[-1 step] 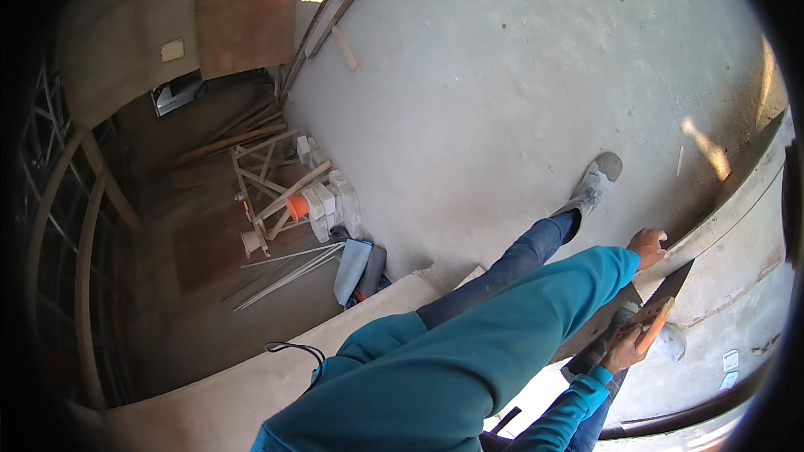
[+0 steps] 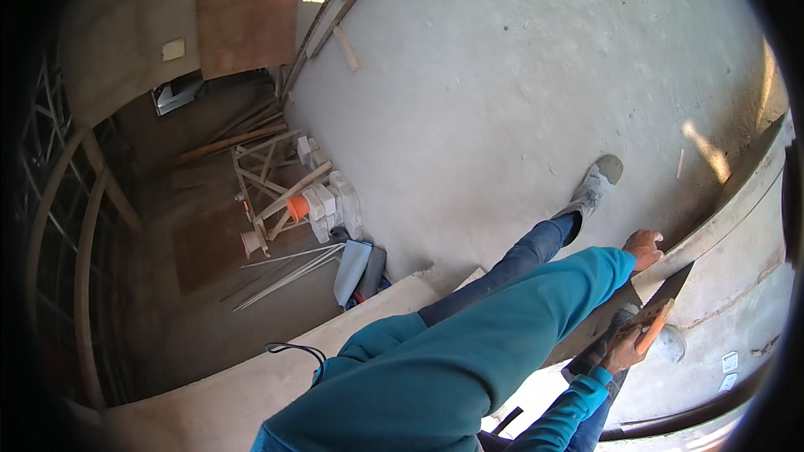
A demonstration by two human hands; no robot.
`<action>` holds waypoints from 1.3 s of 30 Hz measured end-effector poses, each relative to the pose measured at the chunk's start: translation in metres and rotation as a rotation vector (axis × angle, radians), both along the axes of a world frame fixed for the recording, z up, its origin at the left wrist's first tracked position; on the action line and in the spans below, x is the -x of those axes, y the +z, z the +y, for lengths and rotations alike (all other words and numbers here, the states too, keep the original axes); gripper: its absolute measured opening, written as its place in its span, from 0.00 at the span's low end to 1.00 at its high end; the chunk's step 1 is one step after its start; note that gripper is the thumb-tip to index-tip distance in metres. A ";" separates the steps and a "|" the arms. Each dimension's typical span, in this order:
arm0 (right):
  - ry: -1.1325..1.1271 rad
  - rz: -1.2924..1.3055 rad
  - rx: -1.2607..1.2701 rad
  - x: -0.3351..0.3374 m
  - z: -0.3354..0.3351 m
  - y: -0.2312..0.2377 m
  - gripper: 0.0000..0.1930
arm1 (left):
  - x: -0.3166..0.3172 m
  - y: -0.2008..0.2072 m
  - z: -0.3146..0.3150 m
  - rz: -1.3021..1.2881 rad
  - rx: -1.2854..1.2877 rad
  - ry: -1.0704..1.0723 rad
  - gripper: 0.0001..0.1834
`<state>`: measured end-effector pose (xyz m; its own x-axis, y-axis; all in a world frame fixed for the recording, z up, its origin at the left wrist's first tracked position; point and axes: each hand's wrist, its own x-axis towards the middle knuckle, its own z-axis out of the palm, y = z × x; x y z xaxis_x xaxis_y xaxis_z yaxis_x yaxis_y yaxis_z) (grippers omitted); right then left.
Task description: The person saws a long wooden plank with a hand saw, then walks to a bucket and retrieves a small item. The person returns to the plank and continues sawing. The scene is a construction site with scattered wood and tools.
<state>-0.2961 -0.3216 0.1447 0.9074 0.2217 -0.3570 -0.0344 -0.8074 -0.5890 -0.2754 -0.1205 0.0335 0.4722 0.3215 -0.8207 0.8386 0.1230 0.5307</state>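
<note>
My right hand (image 2: 621,351) is wrapped around the orange-brown wooden handle of a handsaw (image 2: 653,329). Its dark blade (image 2: 675,283) points up and away, at the end of a long pale board (image 2: 716,222). Just beyond the saw, my left hand (image 2: 643,249) rests at the near end of that board, with its fingers curled over the edge. The blade's teeth and the exact spot where it meets the board are too small to make out.
My dusty shoe (image 2: 596,184) stands on the grey concrete floor (image 2: 469,109). A low pale ledge (image 2: 251,360) runs along my left. Beyond it lie pale blocks (image 2: 322,205), an orange bucket (image 2: 297,208), a wooden frame (image 2: 260,172) and thin rods (image 2: 289,276).
My left hand has shifted very slightly leftward along the board's edge. The saw and my right hand look the same.
</note>
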 end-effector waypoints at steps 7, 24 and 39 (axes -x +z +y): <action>-0.437 0.360 -0.059 -0.003 0.020 0.011 0.16 | 0.117 0.050 0.063 0.162 -0.021 -0.401 0.28; -0.377 0.299 0.008 0.004 0.006 -0.030 0.25 | 0.200 0.152 0.093 -0.043 -0.388 -0.451 0.21; -0.315 0.193 -0.031 -0.005 0.025 -0.004 0.15 | 0.196 0.127 0.089 -0.119 -0.461 -0.622 0.23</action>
<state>-0.2914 -0.2967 0.1407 0.8496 -0.0443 -0.5255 -0.3910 -0.7217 -0.5712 -0.4712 -0.0314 0.1607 0.7540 0.2650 -0.6010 0.6153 -0.6051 0.5051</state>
